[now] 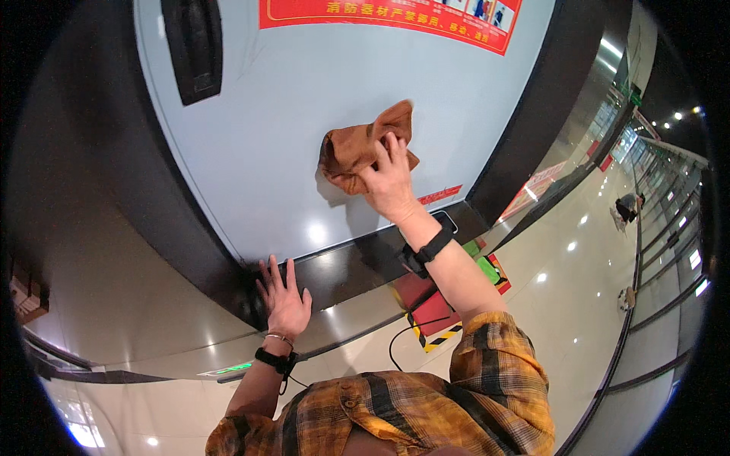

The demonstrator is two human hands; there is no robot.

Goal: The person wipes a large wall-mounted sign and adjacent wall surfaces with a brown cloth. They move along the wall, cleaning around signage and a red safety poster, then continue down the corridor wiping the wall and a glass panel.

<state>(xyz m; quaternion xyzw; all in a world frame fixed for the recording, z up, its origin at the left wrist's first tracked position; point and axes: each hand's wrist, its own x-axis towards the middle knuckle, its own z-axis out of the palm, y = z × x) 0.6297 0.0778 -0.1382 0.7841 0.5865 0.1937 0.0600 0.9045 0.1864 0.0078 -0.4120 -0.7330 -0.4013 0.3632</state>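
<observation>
A brown cloth (356, 154) lies bunched under the fingers of my right hand (390, 182), pressed against a pale blue-grey cabinet door (274, 142). My left hand (284, 302) is spread, with its fingertips on the dark frame (336, 273) at the door's lower left corner, and it holds nothing. A black recessed handle (197, 51) is set in the door's upper left. Red posters with printed writing (382, 14) are stuck across its top, and a small red strip (440, 195) is near its lower right corner.
Red boxes (428, 310) inside black-and-yellow floor tape (443, 339) stand below the frame, with green items (487, 271) beside them. A cable (392, 342) hangs near my shirt. A glossy corridor floor (559, 308) runs along the right, where another person (628, 206) is far off.
</observation>
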